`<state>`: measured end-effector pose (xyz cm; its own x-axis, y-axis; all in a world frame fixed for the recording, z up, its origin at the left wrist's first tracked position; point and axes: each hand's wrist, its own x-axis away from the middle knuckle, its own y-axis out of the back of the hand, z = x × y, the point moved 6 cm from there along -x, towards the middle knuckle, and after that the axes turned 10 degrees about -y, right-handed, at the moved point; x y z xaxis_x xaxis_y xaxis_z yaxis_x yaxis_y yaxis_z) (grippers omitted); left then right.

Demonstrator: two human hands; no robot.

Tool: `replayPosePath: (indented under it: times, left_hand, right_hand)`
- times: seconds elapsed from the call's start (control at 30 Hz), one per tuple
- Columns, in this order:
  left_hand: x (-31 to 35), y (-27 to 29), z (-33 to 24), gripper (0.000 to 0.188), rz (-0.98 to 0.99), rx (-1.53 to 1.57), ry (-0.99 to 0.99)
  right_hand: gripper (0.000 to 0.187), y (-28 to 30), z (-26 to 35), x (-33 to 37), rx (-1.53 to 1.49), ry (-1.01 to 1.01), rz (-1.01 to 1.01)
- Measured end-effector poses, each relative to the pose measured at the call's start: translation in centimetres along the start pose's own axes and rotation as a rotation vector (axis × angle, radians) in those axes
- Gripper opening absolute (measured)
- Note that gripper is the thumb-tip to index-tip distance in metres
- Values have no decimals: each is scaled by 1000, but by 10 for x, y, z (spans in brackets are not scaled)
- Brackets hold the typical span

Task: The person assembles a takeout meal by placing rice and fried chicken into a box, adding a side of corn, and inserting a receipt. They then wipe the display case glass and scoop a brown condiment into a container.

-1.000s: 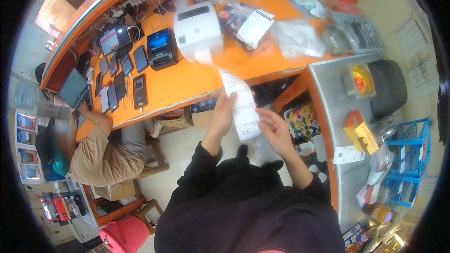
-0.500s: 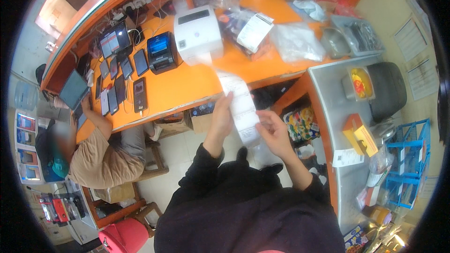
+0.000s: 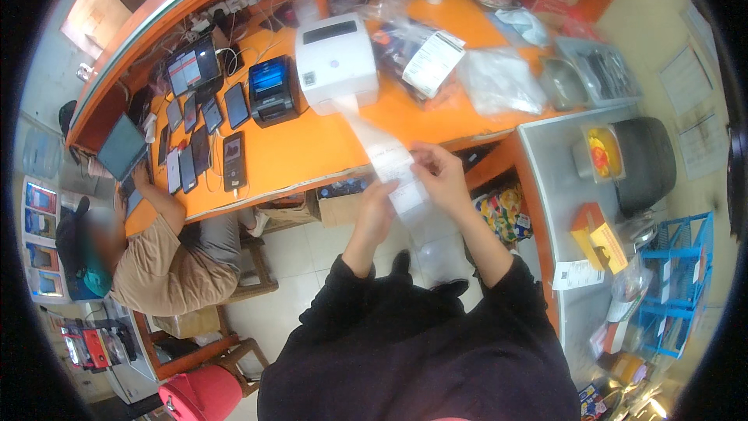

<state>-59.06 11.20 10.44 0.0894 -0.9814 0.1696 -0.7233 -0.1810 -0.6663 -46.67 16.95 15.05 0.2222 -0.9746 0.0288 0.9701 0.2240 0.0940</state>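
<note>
A long strip of printed white labels (image 3: 385, 152) runs out of the white label printer (image 3: 343, 66) and hangs over the desk's front edge. Low on the strip, my left hand (image 3: 377, 214) is closed on its left edge, thumb on top. Higher up, my right hand (image 3: 439, 175) pinches the right edge between thumb and fingers. Below my hands the strip's lower end hangs against a pale, see-through plastic bag (image 3: 436, 253); where one stops and the other starts is hard to tell.
On the orange desk (image 3: 304, 144) stand a small black printer (image 3: 273, 90), several phones (image 3: 234, 160), a tablet (image 3: 191, 66) and bagged parcels (image 3: 425, 58). A seated person (image 3: 171, 257) works at a laptop on the left. A metal side table (image 3: 538, 164) flanks my right, bearing a blue rack (image 3: 678, 281).
My right hand has moved up the strip, from its lower end to near the desk edge. My left hand has slid lower along the left side.
</note>
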Motion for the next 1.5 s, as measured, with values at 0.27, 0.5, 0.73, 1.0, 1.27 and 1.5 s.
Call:
replayPosePath:
  times: [0.27, 0.5, 0.73, 1.0, 1.27, 1.5]
  left_hand:
    - [-29, 23, -9, 30, -60, -92, -113]
    - [-37, 44, 9, 28, -41, -179, -148]
    - [-47, 52, 19, 34, 29, -143, 57]
    - [-41, 57, 30, 43, -35, -118, 205]
    - [-45, 2, 71, 62, -125, -970, -690]
    - [22, -290, 283, 81, 1280, -889, -644]
  right_hand:
    - [30, -11, -6, -5, 196, 20, 40]
    - [17, -8, 2, -2, 420, 225, -42]
    - [22, -31, -17, 41, 898, 570, -214]
    - [11, 6, 21, 57, 456, 291, -76]
    - [30, 217, -34, 204, -601, -52, -690]
    - [54, 410, -60, 348, 378, -402, -1424]
